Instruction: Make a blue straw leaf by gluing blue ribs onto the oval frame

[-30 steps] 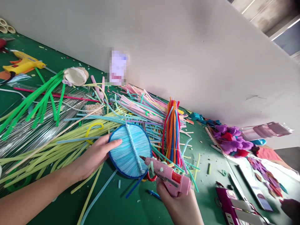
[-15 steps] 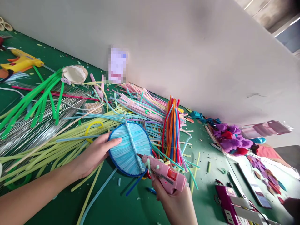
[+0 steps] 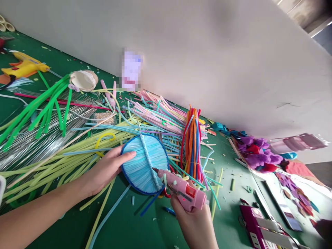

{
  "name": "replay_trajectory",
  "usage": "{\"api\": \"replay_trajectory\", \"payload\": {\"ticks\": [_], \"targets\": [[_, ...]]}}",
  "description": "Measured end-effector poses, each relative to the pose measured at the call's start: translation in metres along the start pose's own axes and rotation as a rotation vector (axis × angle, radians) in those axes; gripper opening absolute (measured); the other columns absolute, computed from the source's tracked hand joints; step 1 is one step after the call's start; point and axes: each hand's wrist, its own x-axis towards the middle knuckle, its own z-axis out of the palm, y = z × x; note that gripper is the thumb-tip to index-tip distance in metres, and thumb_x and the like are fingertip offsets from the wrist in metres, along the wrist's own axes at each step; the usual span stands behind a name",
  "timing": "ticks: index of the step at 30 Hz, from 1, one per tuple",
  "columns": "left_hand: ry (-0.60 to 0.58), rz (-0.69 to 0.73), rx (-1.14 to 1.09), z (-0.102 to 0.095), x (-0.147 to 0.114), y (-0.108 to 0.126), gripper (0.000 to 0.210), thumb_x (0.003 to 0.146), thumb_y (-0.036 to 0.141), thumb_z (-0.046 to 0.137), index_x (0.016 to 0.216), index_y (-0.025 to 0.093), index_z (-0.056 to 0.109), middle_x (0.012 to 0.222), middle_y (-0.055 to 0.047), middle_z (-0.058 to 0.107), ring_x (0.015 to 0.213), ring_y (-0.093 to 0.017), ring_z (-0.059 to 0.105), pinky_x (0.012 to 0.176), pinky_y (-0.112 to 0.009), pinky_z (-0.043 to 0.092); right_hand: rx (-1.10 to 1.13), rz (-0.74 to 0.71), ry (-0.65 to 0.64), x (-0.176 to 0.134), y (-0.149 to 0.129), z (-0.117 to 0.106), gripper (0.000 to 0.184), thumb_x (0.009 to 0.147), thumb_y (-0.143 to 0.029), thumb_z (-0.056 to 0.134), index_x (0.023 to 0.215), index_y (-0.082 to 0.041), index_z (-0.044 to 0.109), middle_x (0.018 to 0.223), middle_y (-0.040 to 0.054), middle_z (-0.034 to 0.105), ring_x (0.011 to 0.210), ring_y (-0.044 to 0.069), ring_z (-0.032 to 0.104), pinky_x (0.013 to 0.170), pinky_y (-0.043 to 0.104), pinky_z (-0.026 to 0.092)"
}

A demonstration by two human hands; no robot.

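Observation:
My left hand (image 3: 110, 167) grips the left rim of a round light-blue disc (image 3: 135, 166) with a dark-blue edge, thumb on top and fingers hidden underneath. A fuzzy light-blue pipe cleaner (image 3: 147, 154) runs across the disc's face, and a thin wire sticks out beyond the top rim. In my right hand (image 3: 193, 219) is a pink hot glue gun (image 3: 184, 188), its handle wrapped by my fingers. The gun's dark nozzle is at the pipe cleaner, right of the disc's middle; whether they touch I cannot tell.
Yellow-green pipe cleaners (image 3: 59, 160) spread on the left beside silver wires (image 3: 33, 141). A multicoloured bundle (image 3: 193, 145) stands behind the disc. A yellow glue gun (image 3: 24, 67) lies far left. At right are purple felt pieces (image 3: 259, 152), a phone (image 3: 282, 205) and a magenta power strip (image 3: 251, 224).
Hardly anything differs. The view has shifted slightly, and the glue gun's nozzle stays by the pipe cleaner on the disc. Both hands keep their grip.

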Motion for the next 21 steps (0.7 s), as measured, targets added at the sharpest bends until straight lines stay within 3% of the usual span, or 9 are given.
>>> {"api": "replay_trajectory", "payload": {"ticks": [5, 10, 12, 21], "targets": [[-0.012, 0.008, -0.005, -0.003, 0.001, -0.002, 0.043, 0.083, 0.038, 0.075, 0.123, 0.027, 0.069, 0.123, -0.004, 0.074, 0.117, -0.028, 0.067, 0.086, -0.029, 0.059, -0.039, -0.013, -0.014, -0.001, 0.002, -0.002, 0.037, 0.083, -0.029, 0.055, 0.113, -0.029, 0.077, 0.114, 0.0048, 0.074, 0.097, 0.023, 0.070, 0.085, 0.029, 0.058], [-0.010, 0.003, -0.010, -0.001, 0.001, -0.002, 0.042, 0.083, 0.038, 0.075, 0.123, 0.027, 0.070, 0.122, -0.004, 0.074, 0.118, -0.027, 0.067, 0.085, -0.028, 0.060, -0.112, 0.049, -0.030, -0.006, 0.011, -0.007, 0.036, 0.080, -0.026, 0.055, 0.109, -0.027, 0.077, 0.083, 0.0022, 0.073, 0.067, 0.018, 0.067, 0.064, 0.023, 0.056], [-0.002, -0.004, -0.011, -0.001, 0.000, -0.002, 0.042, 0.082, 0.038, 0.076, 0.123, 0.027, 0.070, 0.121, -0.003, 0.074, 0.118, -0.027, 0.066, 0.084, -0.027, 0.060, -0.116, 0.072, -0.013, -0.008, 0.012, -0.008, 0.035, 0.079, -0.025, 0.055, 0.106, -0.027, 0.077, 0.080, 0.0014, 0.072, 0.063, 0.017, 0.065, 0.060, 0.022, 0.055], [-0.001, -0.004, -0.013, -0.002, 0.001, -0.001, 0.046, 0.082, 0.038, 0.077, 0.126, 0.027, 0.068, 0.124, -0.003, 0.073, 0.119, -0.026, 0.066, 0.085, -0.026, 0.060, -0.068, 0.067, 0.035, -0.014, 0.008, -0.007, 0.030, 0.077, -0.028, 0.058, 0.099, -0.025, 0.078, 0.087, 0.0025, 0.074, 0.072, 0.018, 0.067, 0.069, 0.023, 0.056]]}}
